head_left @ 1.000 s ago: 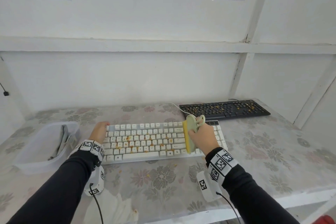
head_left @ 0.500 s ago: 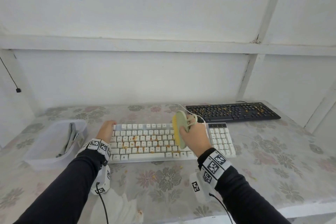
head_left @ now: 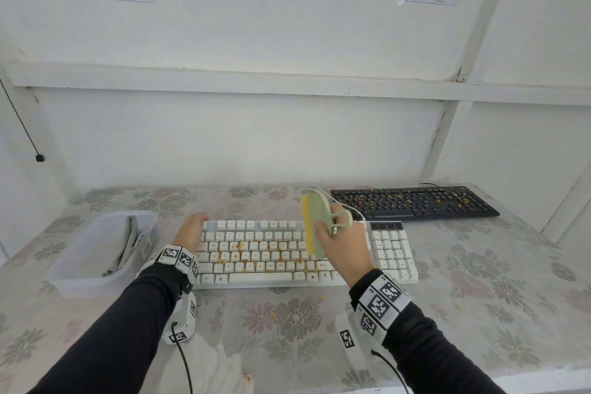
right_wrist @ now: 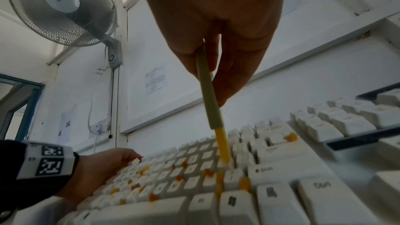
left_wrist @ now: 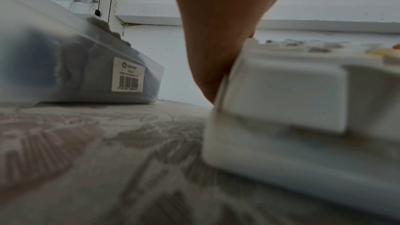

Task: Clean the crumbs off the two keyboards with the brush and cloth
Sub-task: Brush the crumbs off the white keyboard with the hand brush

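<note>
White keyboard: lay flat near the front of the worktop, long side toward the person. Orange-yellow crumbs were scattered over its left and middle letter keys; a few more lay on the floral cover in front of it.

Brush: pale green back with a loop handle and yellow bristles. It stood on edge across the middle of the white keyboard, bristles facing left; in the right wrist view their tips met the keys.

Right hand: wrapped around the brush, fingers passed through the loop handle, thumb on the green back.

Left hand: rested against the far-left end of the white keyboard, fingers laid over the corner keys. Whether the fingers curled around the edge or merely pressed on it could not be told.

Black keyboard: lay behind and to the right of the white one, near the back wall, well apart from both hands. Crumbs were strewn across its keys.

Clear plastic tub: stood on the worktop just left of the left hand, barcode label on its near side. A grey cloth leaned inside it against the right wall.

Wall fan: mounted high on the wall, seen only in the right wrist view.
</note>
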Available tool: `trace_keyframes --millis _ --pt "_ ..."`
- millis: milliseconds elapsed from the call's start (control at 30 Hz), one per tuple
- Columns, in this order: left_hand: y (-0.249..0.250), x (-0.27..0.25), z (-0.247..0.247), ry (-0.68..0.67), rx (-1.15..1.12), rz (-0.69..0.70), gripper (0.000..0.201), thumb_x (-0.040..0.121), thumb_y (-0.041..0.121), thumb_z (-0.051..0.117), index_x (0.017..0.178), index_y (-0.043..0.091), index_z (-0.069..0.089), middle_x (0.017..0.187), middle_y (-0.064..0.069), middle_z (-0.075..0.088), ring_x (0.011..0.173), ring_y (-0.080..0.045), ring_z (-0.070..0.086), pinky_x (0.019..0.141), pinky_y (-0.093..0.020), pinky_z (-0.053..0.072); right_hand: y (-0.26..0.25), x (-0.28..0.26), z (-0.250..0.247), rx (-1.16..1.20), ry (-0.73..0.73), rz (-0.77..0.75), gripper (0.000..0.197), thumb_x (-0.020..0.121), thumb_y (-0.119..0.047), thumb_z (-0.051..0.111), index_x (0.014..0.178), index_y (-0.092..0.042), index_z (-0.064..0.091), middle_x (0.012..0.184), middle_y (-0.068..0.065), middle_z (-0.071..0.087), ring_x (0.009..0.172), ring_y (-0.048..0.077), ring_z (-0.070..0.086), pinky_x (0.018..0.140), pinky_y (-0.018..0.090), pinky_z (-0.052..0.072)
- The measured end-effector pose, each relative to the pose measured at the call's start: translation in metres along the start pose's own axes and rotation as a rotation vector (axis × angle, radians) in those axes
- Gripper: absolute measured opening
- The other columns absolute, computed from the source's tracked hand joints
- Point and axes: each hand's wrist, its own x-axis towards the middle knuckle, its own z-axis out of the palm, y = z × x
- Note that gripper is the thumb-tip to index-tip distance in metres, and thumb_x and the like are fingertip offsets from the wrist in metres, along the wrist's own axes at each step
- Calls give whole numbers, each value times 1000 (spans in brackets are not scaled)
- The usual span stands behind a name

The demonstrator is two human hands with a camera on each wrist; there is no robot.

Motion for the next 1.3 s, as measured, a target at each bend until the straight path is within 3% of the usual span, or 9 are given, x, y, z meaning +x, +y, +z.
trace_keyframes --millis 100,200,300,433,533,700,867,1067,1300 --pt "-1 1 0 -19 23 4 19 96 17 33 90 8 49 101 -12 49 96 -22 45 92 -39 35 5 -2 10 -100 -116 43 18 91 -16 49 109 -13 53 64 2 55 45 12 48 36 14 38" --pt "0 -2 0 -24 14 7 18 96 15 33 85 9 47 86 -7 45 88 -20 41 82 -33 31 10 -10 11 -226 -236 75 10 89 -15 47 80 -11 50 52 -3 40 40 8 33 34 15 29" --pt "-1 -1 0 -27 -7 1 16 95 17 35 86 11 46 96 -13 47 93 -22 43 87 -37 35 9 -12 5 -225 -260 69 22 85 -11 49 64 -15 41 50 -3 36 37 8 31 35 15 26" --pt "-2 0 -1 -33 -20 -20 17 95 21 35 90 10 48 105 -18 53 99 -29 50 93 -41 38 -1 -7 5 -80 -55 -23 7 89 -13 52 94 -16 54 62 1 54 42 5 48 37 14 36" --pt "-2 -1 -2 -33 -10 -26 20 95 22 36 96 8 51 116 -21 55 113 -35 50 100 -44 37 -7 -7 13 -34 -55 -36 24 91 -15 51 114 -14 53 78 5 62 62 19 61 52 29 52" --pt "-2 -2 -4 -45 -31 -42 21 93 23 37 75 16 46 93 -17 52 91 -30 52 93 -44 41 -1 -10 16 -202 -233 34 3 89 -15 48 90 -15 50 55 -4 44 42 7 39 35 11 30" --pt "1 -4 -4 -58 -46 -38 26 93 18 34 68 20 38 81 -13 44 83 -23 44 79 -37 37 1 -8 -3 -173 -260 145 28 85 -9 51 59 -12 40 50 -2 37 41 8 31 34 13 26" --pt "2 -3 -4 -65 -65 -45 27 93 18 33 69 18 42 74 -11 47 81 -24 46 82 -38 39 4 -5 -5 -115 -21 40 21 91 -13 48 113 -13 52 58 -6 47 43 4 41 36 13 37" --pt "1 -3 -4 -69 -34 -13 28 94 14 31 67 19 38 77 -13 43 81 -23 40 75 -35 34 16 -7 -8 -231 -206 170 19 87 -13 50 69 -10 45 52 -1 40 39 7 33 34 14 27"
